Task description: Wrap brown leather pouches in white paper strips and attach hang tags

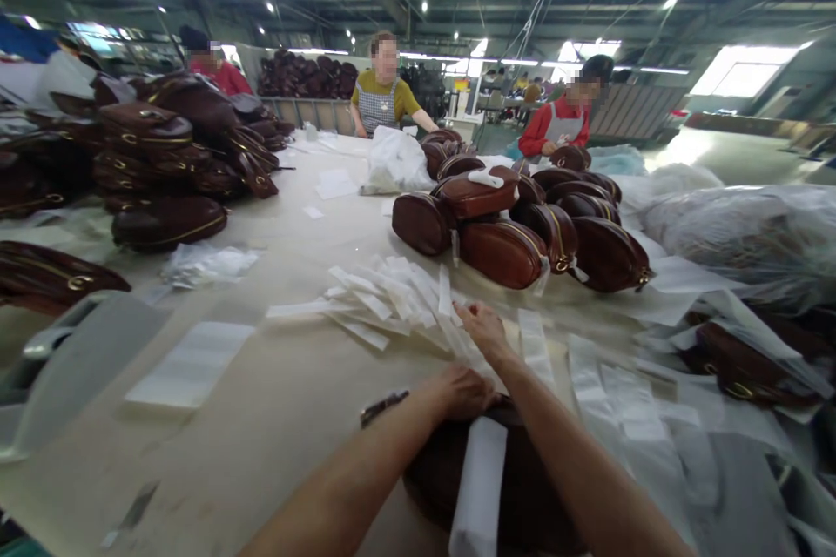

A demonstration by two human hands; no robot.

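A dark brown leather bag (431, 461) lies before me at the table's near edge, with a folded white paper strip (480, 487) across it. My left hand (465, 392) rests at the bag's far edge, its fingers curled down onto it and partly hidden. Beyond it, my right hand (484, 331) reaches over a loose pile of white paper strips (385, 296). Its thumb and fingertips pinch the end of one strip (445, 289) at the pile's right side. A metal clasp (384, 407) sticks out left of the bag.
Brown bags (502, 231) are heaped past the strips, and a taller stack (157, 165) stands left. Plastic-wrapped goods (751, 226) lie right. A white sheet (191, 363) and a small blade-like tool (134, 512) lie on the table (261, 444). Several people work across it.
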